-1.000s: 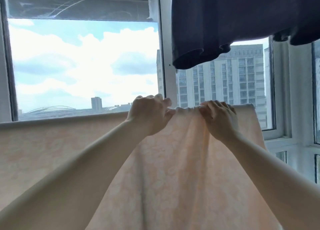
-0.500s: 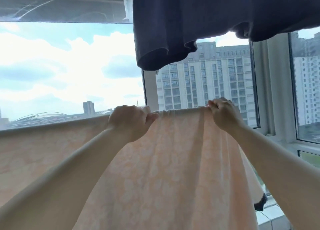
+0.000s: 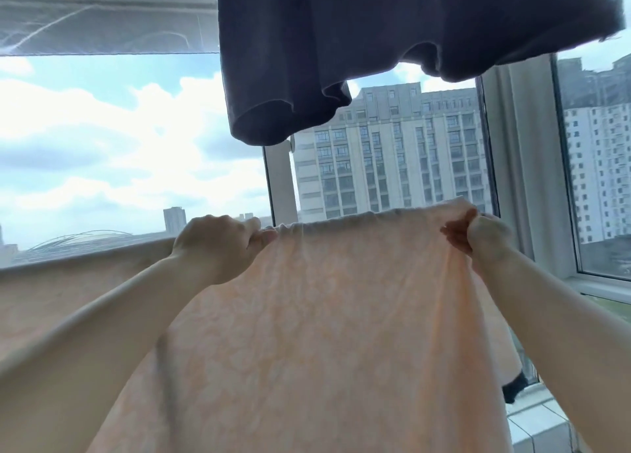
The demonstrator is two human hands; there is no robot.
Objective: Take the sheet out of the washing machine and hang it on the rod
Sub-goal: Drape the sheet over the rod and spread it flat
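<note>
The sheet (image 3: 324, 316) is thin, matt woven cloth in pale peach with a faint lighter floral print; light shows through it, and its top edge is puckered into small gathers between the hands. The dark garment (image 3: 375, 36) hanging above is heavier, matt navy cloth, soft and slightly faded, with stitched hems. The window frame (image 3: 281, 186) looks like smooth white plastic or painted metal. The sill tiles (image 3: 536, 422) are glossy white.

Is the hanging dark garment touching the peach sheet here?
Apart. The head view shows window and buildings between the dark garment's lowest hem and the sheet's bunched top edge, which both hands grip.
</note>
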